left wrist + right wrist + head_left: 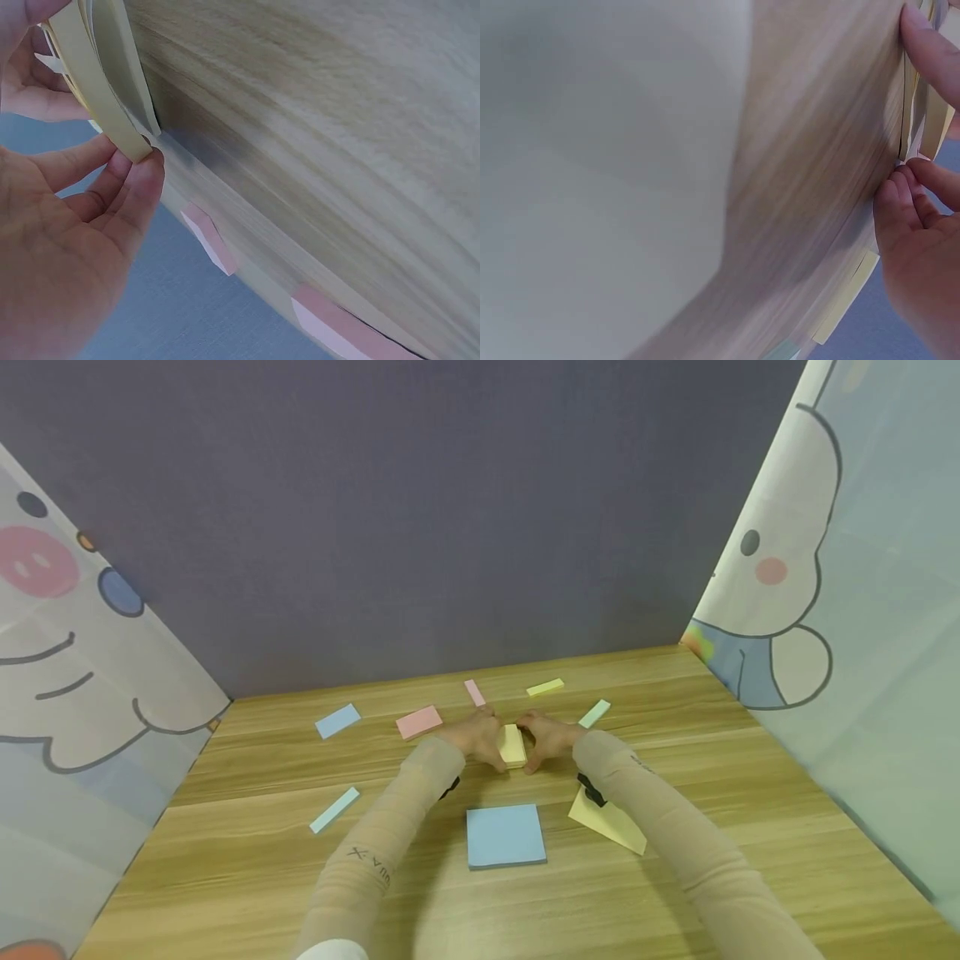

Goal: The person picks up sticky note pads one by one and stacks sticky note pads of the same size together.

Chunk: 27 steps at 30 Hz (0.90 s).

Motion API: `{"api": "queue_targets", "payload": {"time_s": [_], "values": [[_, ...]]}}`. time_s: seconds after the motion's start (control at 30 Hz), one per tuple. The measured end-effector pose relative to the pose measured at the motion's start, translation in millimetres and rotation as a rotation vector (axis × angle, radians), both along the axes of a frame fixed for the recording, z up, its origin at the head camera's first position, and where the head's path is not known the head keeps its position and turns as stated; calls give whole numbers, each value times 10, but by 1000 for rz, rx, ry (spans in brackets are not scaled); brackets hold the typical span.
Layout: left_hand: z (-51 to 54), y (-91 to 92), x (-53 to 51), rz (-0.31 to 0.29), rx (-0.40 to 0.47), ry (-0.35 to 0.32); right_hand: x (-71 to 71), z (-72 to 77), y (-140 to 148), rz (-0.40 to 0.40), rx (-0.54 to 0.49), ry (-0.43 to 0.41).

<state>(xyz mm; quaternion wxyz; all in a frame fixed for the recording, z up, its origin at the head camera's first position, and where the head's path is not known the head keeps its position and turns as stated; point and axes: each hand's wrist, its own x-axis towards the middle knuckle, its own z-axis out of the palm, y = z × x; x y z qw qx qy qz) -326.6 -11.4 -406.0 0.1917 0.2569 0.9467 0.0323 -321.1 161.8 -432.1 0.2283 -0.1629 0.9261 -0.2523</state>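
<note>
A small stack of pale yellow sticky notes (512,745) lies toward the back middle of the wooden table, between both hands. My left hand (480,737) holds its left side, thumb at the near end and fingers at the far end. On the opposite side, my right hand (551,737) grips the edge in the same way. In the left wrist view, the fingers pinch a corner of the yellow sticky notes (94,71), whose layers bow apart. The right wrist view has the stack (910,101) at the right border, partly hidden by the fingers.
Nearer the front lie a square blue note pad (506,837) and a larger yellow pad (611,824) partly under the right forearm. Around them are a blue pad (337,721), pink pad (418,722), pink strip (475,693), yellow strip (545,687), green strip (595,713) and pale blue strip (334,810).
</note>
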Motion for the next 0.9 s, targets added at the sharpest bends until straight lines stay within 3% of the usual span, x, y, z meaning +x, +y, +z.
{"api": "queue_targets", "payload": {"time_s": [0.3,0.9], "values": [[-42,32,-50,-16,-6,23,-9,28,-4,-20,4,-6],[-110,43,-37,-47,52,49,50,48,-44,-46,19,6]]}}
